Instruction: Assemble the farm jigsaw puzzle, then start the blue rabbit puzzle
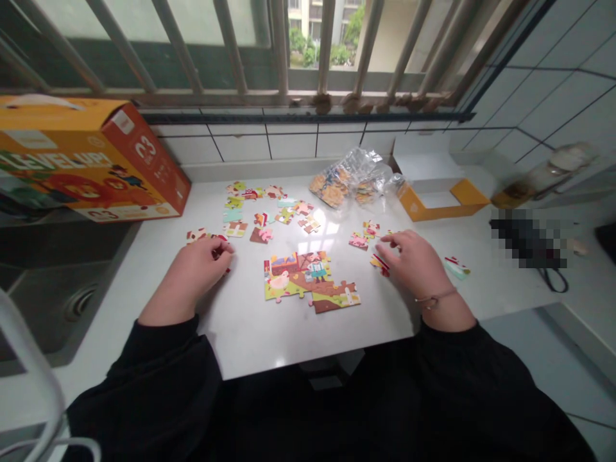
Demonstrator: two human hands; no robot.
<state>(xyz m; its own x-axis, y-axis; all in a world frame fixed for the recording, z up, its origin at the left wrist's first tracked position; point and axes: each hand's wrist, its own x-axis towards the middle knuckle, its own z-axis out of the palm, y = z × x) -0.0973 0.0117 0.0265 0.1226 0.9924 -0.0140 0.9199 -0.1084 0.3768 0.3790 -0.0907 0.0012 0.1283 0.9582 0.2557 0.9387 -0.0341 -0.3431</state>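
On the white counter (250, 333), the joined puzzle (310, 281) lies flat near the middle, a little closer to the near edge than to the back wall. Its long axis runs left to right, roughly parallel to the near edge, and its lower right part steps down toward that edge. The picture side faces up.

The left hand (195, 273) rests palm down to the left of the puzzle, fingers curled loosely over a small piece (220, 247) with red on it (whether it is pinched or only covered, I cannot tell). The right hand (416, 263) lies to the right of the puzzle, fingers bent, their tips touching a striped piece (379, 263) on the counter; it is not lifted.

Loose pieces (269, 215) are scattered behind the puzzle toward the back edge, with a few more (363, 236) just behind the right hand. One green piece (457, 267) lies alone, close to the right edge.

At the back left corner stands an orange box (91, 157), long side angled toward the wall. A clear bag (353, 176) of pieces sits at the back right, touching a yellow tray (436, 196).

Bare counter lies between the puzzle and the near edge, and between the two hands and the puzzle on each side. A sink (58, 289) lies beyond the left edge.
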